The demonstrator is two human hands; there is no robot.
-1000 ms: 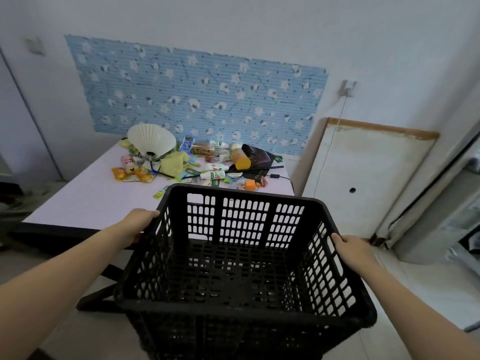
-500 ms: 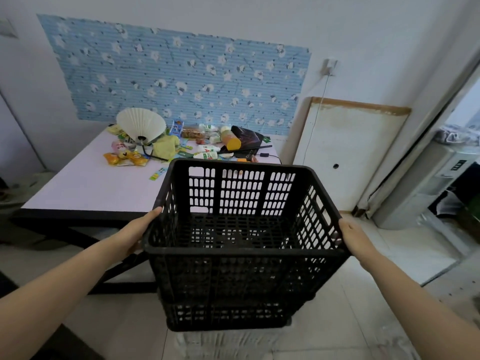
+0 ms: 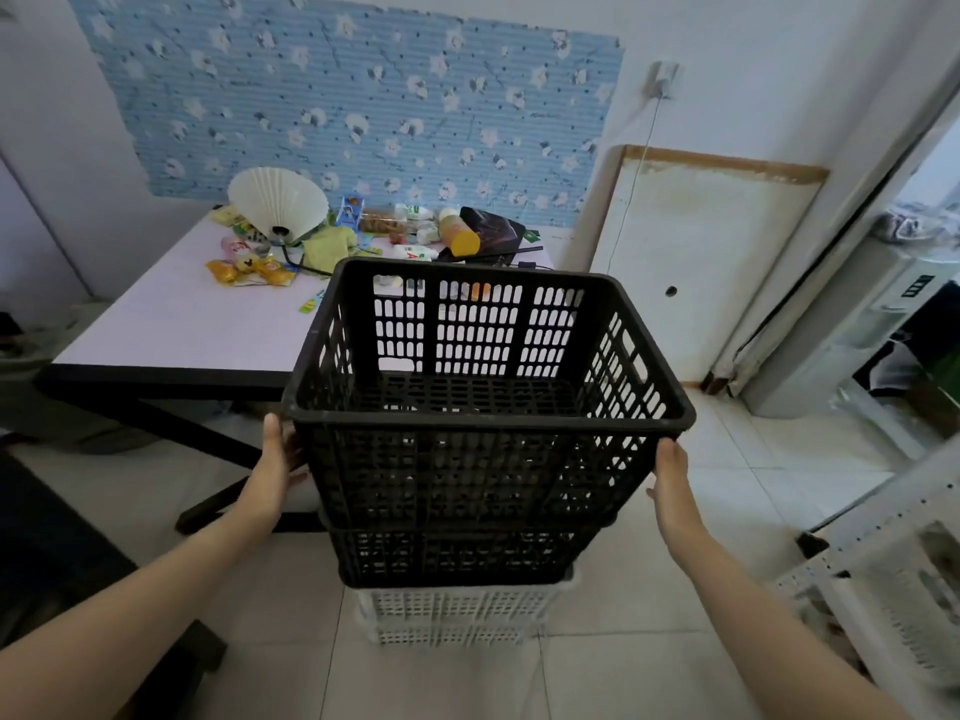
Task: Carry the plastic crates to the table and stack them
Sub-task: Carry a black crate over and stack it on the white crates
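Gripping the black crate (image 3: 483,397) under its rim, the left hand (image 3: 278,462) and right hand (image 3: 670,483) are clamping its side walls above a white crate (image 3: 460,613) (near the table (image 3: 171,324)); it is looking stiff, light, slotted.

- Black crate (image 3: 483,439): matt plastic, walls and floor a moulded lattice of slots.
- White crate (image 3: 457,610) beneath it: plastic too, finer mesh, dull finish.
- Counter (image 3: 171,330): smooth pale top, faint sheen, dark matt edge band.
- Floor (image 3: 727,511): glossy light tiles.
- Fan (image 3: 278,202) on the counter: pleated, looks like white paper.
- Wall panel (image 3: 363,96): ribbed blue floral covering.
- Leaning board (image 3: 706,262): scuffed white face, bare wood-coloured top edge.
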